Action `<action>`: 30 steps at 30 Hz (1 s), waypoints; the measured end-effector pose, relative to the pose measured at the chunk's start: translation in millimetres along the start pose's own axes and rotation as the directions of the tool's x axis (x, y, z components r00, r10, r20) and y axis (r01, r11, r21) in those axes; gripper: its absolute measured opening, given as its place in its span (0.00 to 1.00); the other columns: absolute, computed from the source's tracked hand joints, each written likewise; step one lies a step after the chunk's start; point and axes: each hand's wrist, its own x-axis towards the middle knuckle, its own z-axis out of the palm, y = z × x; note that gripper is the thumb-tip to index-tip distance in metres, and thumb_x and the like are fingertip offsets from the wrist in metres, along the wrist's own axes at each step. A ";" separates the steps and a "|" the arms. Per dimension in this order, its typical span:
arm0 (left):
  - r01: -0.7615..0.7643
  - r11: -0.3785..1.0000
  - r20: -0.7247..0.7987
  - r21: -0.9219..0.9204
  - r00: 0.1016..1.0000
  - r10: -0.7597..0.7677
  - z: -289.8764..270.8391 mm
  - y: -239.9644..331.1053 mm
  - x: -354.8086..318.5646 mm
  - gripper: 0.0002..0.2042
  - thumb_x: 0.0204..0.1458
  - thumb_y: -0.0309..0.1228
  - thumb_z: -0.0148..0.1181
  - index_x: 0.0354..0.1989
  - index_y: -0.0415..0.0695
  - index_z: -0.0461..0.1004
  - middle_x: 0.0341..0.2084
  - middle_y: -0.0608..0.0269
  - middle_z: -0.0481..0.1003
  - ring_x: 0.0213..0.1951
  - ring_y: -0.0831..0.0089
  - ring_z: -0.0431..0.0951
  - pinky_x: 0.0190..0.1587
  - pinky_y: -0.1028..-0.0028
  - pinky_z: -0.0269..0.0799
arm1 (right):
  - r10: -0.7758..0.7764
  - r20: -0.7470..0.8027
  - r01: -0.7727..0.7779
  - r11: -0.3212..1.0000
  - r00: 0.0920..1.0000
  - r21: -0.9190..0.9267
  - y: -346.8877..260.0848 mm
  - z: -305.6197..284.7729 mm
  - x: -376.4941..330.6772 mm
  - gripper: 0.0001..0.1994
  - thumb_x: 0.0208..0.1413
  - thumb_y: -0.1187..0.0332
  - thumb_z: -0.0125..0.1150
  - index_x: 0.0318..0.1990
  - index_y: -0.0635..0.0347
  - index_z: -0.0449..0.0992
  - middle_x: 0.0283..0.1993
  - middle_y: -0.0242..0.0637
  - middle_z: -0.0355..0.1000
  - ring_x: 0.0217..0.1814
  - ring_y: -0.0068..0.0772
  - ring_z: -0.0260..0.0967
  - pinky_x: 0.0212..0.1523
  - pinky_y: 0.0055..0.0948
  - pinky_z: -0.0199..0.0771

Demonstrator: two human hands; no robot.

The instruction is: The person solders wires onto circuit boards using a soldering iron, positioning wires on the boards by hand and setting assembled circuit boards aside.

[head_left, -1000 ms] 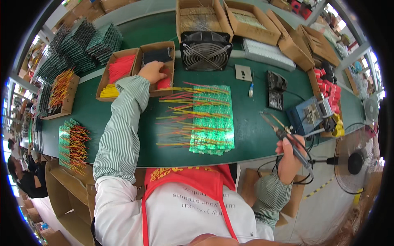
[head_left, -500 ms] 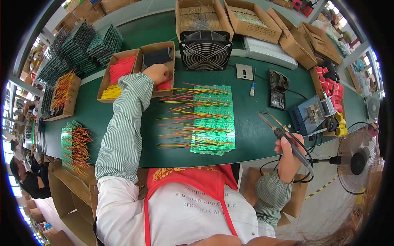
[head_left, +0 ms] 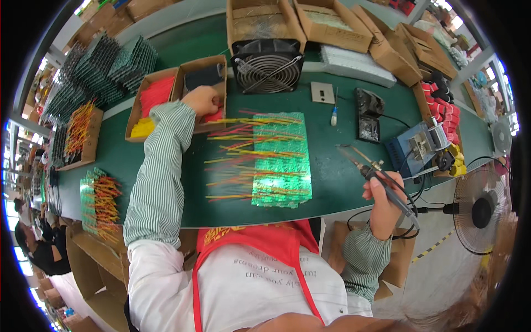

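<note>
left hand (head_left: 201, 100): fingers curled at red wires (head_left: 213, 117) in cardboard box (head_left: 210, 128), grip can't be told | right hand (head_left: 383, 203): closed round soldering iron (head_left: 399, 203), tip far-left | green boards (head_left: 281, 161): between hands, right and near of left hand, long axis near-to-far

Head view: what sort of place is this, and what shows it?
Likely an electronics workshop: green circuit boards, red and yellow wires, and a soldering iron in the right hand.
</note>
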 end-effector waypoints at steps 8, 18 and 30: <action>0.058 0.941 -0.168 -0.333 0.978 -0.120 3.2 -8.7 -13.4 0.09 0.38 0.28 0.61 0.27 0.37 0.75 0.23 0.54 0.76 0.27 0.63 0.76 0.33 0.71 0.71 | 0.008 0.029 -0.009 0.999 1.000 0.033 -1.1 -0.6 1.3 0.08 0.48 0.78 0.56 0.36 0.67 0.67 0.25 0.40 0.71 0.21 0.22 0.66 0.23 0.18 0.67; 0.121 0.773 -0.149 -0.623 0.951 -0.270 21.7 -12.4 -18.0 0.07 0.46 0.25 0.58 0.32 0.35 0.74 0.21 0.61 0.74 0.22 0.78 0.72 0.24 0.77 0.69 | 0.038 0.050 -0.040 0.998 0.998 0.041 -2.6 -2.8 -0.4 0.08 0.48 0.78 0.56 0.36 0.68 0.67 0.24 0.40 0.71 0.22 0.22 0.67 0.24 0.18 0.68; 0.121 0.629 -0.126 -0.768 0.934 -0.333 12.2 -5.2 -16.6 0.05 0.49 0.25 0.56 0.32 0.39 0.69 0.21 0.67 0.73 0.24 0.82 0.71 0.23 0.80 0.67 | 0.022 0.080 -0.025 0.999 0.997 0.033 2.6 10.9 14.3 0.08 0.47 0.78 0.57 0.35 0.68 0.67 0.25 0.41 0.71 0.21 0.22 0.67 0.23 0.19 0.68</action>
